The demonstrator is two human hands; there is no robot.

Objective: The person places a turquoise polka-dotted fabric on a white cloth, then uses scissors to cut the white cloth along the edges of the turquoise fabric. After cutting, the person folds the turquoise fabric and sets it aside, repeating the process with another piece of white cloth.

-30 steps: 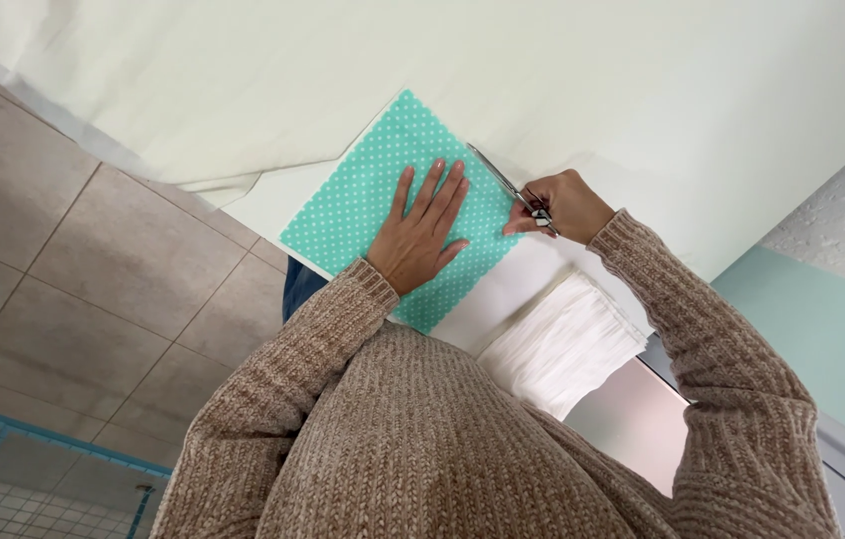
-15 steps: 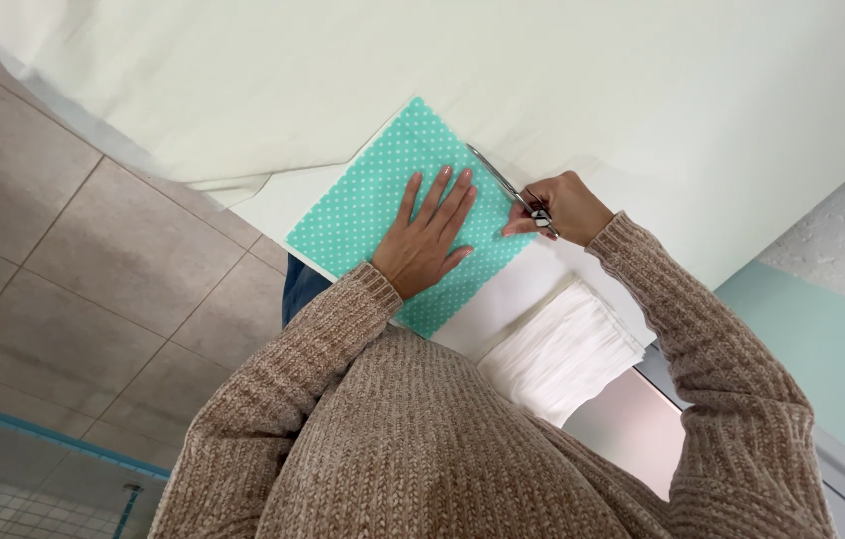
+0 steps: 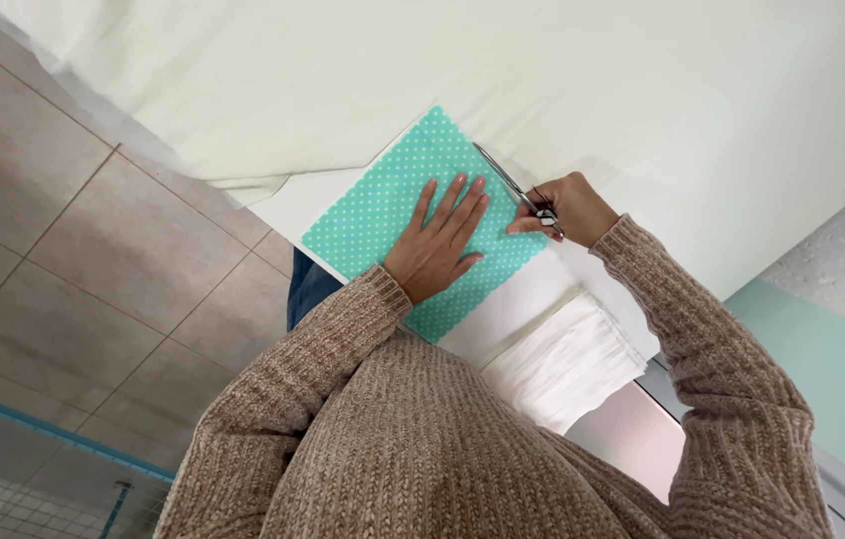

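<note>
A teal sheet with white polka dots (image 3: 377, 205) lies flat on a white table (image 3: 602, 110). My left hand (image 3: 440, 243) presses flat on the sheet, fingers spread. My right hand (image 3: 562, 207) grips a pair of slim metal scissors (image 3: 507, 180) at the sheet's right edge, blades pointing away from me along that edge. Both arms wear a brown knitted sweater.
A folded stack of white cloth (image 3: 564, 361) lies on the table near my right elbow. White fabric (image 3: 193, 110) drapes over the table's far left edge. Grey floor tiles (image 3: 63, 250) lie to the left, with a blue wire-mesh frame (image 3: 13, 469) at bottom left. A teal wall band (image 3: 822, 379) is at right.
The view has shifted slightly. My hands hold nearly the same positions, with the scissors still at the sheet's right edge.
</note>
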